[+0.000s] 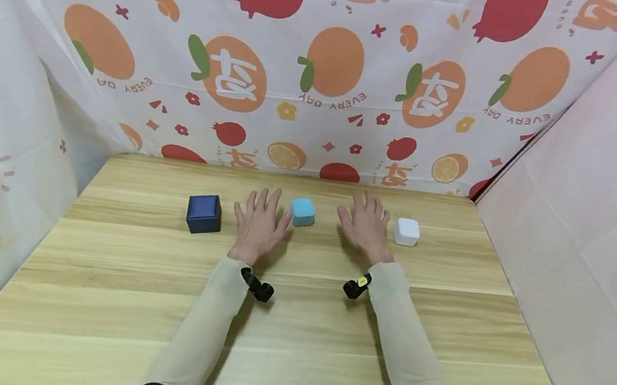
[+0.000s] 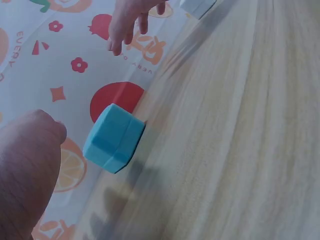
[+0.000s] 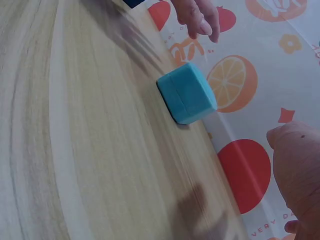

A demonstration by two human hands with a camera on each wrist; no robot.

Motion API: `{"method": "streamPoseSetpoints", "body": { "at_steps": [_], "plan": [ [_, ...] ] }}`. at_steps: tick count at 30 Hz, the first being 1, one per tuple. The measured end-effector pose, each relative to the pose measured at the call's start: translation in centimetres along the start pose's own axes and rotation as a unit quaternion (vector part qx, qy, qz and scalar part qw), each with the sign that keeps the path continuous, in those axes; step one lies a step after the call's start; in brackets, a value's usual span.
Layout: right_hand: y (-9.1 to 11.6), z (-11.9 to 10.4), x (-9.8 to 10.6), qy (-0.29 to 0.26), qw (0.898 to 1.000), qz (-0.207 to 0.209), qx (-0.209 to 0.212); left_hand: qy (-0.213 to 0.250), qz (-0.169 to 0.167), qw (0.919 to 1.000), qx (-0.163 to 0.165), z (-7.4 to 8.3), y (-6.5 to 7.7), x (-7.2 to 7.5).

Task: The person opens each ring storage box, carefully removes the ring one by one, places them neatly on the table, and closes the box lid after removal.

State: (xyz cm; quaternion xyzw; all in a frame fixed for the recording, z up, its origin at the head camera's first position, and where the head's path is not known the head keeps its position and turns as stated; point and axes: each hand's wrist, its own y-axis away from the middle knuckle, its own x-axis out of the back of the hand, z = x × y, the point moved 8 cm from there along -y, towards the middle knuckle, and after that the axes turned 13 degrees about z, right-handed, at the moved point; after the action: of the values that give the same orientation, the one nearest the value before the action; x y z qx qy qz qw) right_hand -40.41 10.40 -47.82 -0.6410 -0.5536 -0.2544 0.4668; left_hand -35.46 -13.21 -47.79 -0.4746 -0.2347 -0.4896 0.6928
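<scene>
Between my two hands stands a small light-blue box [image 1: 302, 212] with rounded edges; a thin seam runs round its side in the left wrist view. My left hand [image 1: 260, 226] is just left of it, fingers spread and palm down, holding nothing. To its left sits a dark-blue box [image 1: 204, 213]. On the other side my right hand [image 1: 366, 227] hovers palm down with fingers spread, also holding nothing. A white rounded box [image 1: 407, 231] stands just right of the right hand. All three boxes rest in a rough row on the wooden table.
The wooden table [image 1: 311, 356] has a wood-grain top. Behind it hangs a fruit-print curtain [image 1: 276, 92] close to the back edge. Pale cloth walls flank the left [image 1: 11, 68] and right [image 1: 601, 201] sides.
</scene>
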Motion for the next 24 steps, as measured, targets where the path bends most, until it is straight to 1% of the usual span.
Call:
{"method": "streamPoseSetpoints", "body": {
  "at_steps": [8, 12, 15, 18, 21, 24],
  "plan": [
    [-0.1, 0.2, 1.1, 0.004, 1.0, -0.006, 0.005, 0.003, 0.015, 0.9997, -0.017, 1.2, -0.5, 0.6],
    [-0.3, 0.8, 1.8, 0.022, 1.0, -0.005, 0.006, 0.009, 0.022, 0.9991, -0.035, 2.5, -1.2, 1.0],
    [-0.5, 1.2, 2.3, 0.024, 1.0, -0.004, 0.006, 0.006, 0.026, 0.9986, -0.046, 3.3, -1.7, 1.3],
    [-0.7, 1.6, 3.1, 0.016, 1.0, -0.002, 0.005, 0.0, 0.025, 0.9982, -0.054, 4.2, -2.1, 1.2],
    [-0.8, 2.0, 4.1, 0.009, 1.0, 0.005, 0.002, 0.005, 0.026, 0.9974, -0.067, 5.2, -2.3, 1.1],
    [-1.0, 2.6, 5.0, 0.005, 1.0, 0.009, 0.002, 0.01, 0.035, 0.9958, -0.084, 6.3, -2.4, 0.9]
  ]
}}
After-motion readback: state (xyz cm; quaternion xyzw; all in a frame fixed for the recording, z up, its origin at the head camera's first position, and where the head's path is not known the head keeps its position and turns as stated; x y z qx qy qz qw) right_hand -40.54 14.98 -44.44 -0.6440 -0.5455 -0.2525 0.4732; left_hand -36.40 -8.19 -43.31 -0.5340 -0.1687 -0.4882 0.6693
